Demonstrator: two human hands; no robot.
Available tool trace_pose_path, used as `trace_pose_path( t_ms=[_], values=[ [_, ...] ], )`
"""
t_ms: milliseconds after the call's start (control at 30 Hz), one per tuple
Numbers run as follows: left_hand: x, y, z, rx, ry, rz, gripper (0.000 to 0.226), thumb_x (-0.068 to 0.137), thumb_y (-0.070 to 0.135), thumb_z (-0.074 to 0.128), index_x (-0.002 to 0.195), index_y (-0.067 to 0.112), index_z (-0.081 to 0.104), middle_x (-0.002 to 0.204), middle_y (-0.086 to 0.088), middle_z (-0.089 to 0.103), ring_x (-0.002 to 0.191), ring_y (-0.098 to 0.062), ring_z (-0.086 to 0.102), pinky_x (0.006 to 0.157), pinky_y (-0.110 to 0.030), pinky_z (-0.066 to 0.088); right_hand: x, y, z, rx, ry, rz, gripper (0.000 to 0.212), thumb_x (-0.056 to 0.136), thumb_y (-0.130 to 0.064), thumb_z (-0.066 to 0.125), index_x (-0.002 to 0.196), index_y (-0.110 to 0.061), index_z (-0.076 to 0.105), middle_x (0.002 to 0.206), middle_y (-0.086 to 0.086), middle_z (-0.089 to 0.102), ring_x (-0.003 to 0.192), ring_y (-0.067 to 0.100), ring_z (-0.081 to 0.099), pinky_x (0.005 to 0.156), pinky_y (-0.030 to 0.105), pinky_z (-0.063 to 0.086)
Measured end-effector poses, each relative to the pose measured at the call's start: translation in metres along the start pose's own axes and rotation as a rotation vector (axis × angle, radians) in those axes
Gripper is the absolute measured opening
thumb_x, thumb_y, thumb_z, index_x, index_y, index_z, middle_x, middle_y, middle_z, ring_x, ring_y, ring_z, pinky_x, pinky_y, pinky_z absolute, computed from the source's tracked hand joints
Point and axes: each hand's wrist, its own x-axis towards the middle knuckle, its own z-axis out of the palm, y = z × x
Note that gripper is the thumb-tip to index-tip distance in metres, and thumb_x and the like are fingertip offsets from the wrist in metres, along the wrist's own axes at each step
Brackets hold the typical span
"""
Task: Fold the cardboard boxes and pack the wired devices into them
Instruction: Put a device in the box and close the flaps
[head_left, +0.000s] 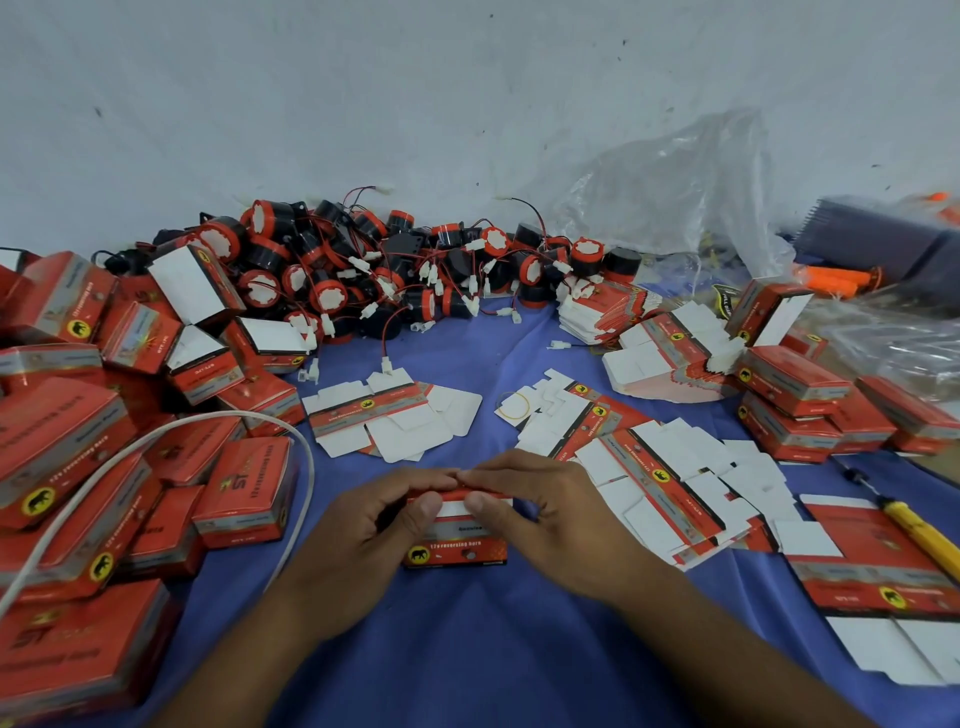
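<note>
Pinching the top flap of a small red printed cardboard box (457, 545) on the blue cloth (467, 649), left hand (374, 519) and right hand (540, 514) both grip it, while closed red boxes (78, 441) suggest much done, yet flat cardboard blanks (649, 478) and heaped round black-and-red wired devices (363, 270) remain.

The centre box (457, 530) stands on the cloth (467, 649) at front, between the left hand (363, 525) and right hand (550, 514). Folded boxes (67, 452) lie to its left, flat blanks (665, 478) to its right. The wired devices (363, 270) are piled behind, against the wall (363, 104), with a plastic bag (675, 197) to their right.
</note>
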Motion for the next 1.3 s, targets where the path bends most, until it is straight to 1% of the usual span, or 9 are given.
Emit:
trace_pose_path(
  t_ms=[167, 333, 500, 600, 700, 833, 967, 1100, 1300],
  values=[
    [0.0, 0.001, 0.0, -0.04, -0.013, -0.007, 0.029, 0.096, 0.025, 0.053, 0.115, 0.04, 0.069, 0.12, 0.015, 0.068, 0.117, -0.007, 0.061, 0.089, -0.018, 0.052, -0.001, 0.002, 0.002, -0.01, -0.003, -0.015, 0.032, 0.101, -0.036, 0.059, 0.122, -0.017, 0.073, 0.116, -0.006, 0.071, 0.105, 0.004, 0.064, 0.088, 0.021, 0.053],
    [0.001, 0.0, -0.002, 0.015, -0.022, -0.022, 0.028, 0.09, 0.029, 0.057, 0.114, 0.031, 0.072, 0.13, 0.025, 0.061, 0.136, 0.007, 0.039, 0.104, -0.011, 0.039, 0.002, 0.0, -0.002, -0.066, -0.04, -0.078, 0.03, 0.101, -0.038, 0.057, 0.12, -0.02, 0.073, 0.114, -0.005, 0.07, 0.103, 0.006, 0.063, 0.085, 0.019, 0.052],
    [-0.001, -0.002, -0.004, 0.091, -0.044, 0.006, 0.028, 0.088, 0.019, 0.066, 0.11, 0.033, 0.075, 0.133, 0.028, 0.058, 0.135, 0.003, 0.043, 0.11, -0.024, 0.04, -0.001, 0.002, -0.006, -0.17, -0.137, -0.148, 0.029, 0.103, -0.031, 0.058, 0.127, -0.018, 0.07, 0.13, 0.0, 0.061, 0.113, 0.014, 0.059, 0.095, 0.032, 0.047],
    [-0.001, -0.001, -0.003, 0.099, -0.03, 0.005, 0.03, 0.086, 0.018, 0.072, 0.108, 0.037, 0.076, 0.133, 0.03, 0.057, 0.133, 0.004, 0.045, 0.109, -0.025, 0.042, -0.007, 0.001, -0.004, -0.247, -0.14, -0.168, 0.034, 0.105, -0.032, 0.054, 0.134, -0.019, 0.065, 0.139, 0.0, 0.057, 0.119, 0.018, 0.056, 0.1, 0.033, 0.045],
    [-0.001, 0.001, -0.004, 0.121, -0.061, 0.016, 0.032, 0.077, 0.033, 0.077, 0.109, 0.037, 0.075, 0.135, 0.032, 0.054, 0.129, 0.005, 0.049, 0.102, -0.017, 0.044, -0.011, 0.0, -0.002, -0.316, -0.19, -0.145, 0.045, 0.108, -0.039, 0.043, 0.15, -0.023, 0.047, 0.153, -0.001, 0.044, 0.128, 0.02, 0.05, 0.106, 0.037, 0.043],
    [0.0, 0.004, -0.003, 0.088, -0.055, -0.001, 0.029, 0.074, 0.036, 0.076, 0.103, 0.039, 0.076, 0.131, 0.034, 0.056, 0.121, 0.007, 0.055, 0.091, -0.008, 0.046, -0.013, 0.001, -0.001, -0.317, -0.224, -0.132, 0.049, 0.108, -0.045, 0.035, 0.155, -0.032, 0.036, 0.162, -0.001, 0.029, 0.137, 0.024, 0.044, 0.108, 0.041, 0.045],
    [0.0, 0.003, -0.001, 0.107, -0.051, 0.027, 0.029, 0.081, 0.027, 0.075, 0.105, 0.043, 0.074, 0.13, 0.031, 0.058, 0.123, 0.006, 0.053, 0.095, -0.01, 0.044, -0.01, 0.0, 0.0, -0.277, -0.108, -0.224, 0.041, 0.105, -0.029, 0.053, 0.144, -0.016, 0.055, 0.152, 0.007, 0.047, 0.134, 0.024, 0.049, 0.108, 0.04, 0.043],
    [0.0, -0.001, 0.0, 0.201, -0.025, 0.063, 0.054, 0.082, 0.007, 0.077, 0.111, 0.052, 0.068, 0.131, 0.042, 0.049, 0.127, 0.015, 0.043, 0.097, 0.0, 0.033, -0.006, 0.0, 0.009, -0.323, 0.019, -0.359, 0.03, 0.099, -0.013, 0.06, 0.123, 0.003, 0.069, 0.129, 0.012, 0.067, 0.113, 0.031, 0.064, 0.094, 0.041, 0.053],
    [0.0, -0.008, 0.0, 0.227, 0.005, 0.024, 0.045, 0.084, 0.014, 0.076, 0.116, 0.045, 0.07, 0.139, 0.036, 0.047, 0.134, 0.009, 0.04, 0.109, -0.014, 0.036, -0.01, 0.003, 0.005, -0.161, -0.042, -0.303, 0.031, 0.1, -0.012, 0.061, 0.13, -0.002, 0.066, 0.152, 0.012, 0.047, 0.136, 0.027, 0.049, 0.11, 0.034, 0.042]
  ],
)
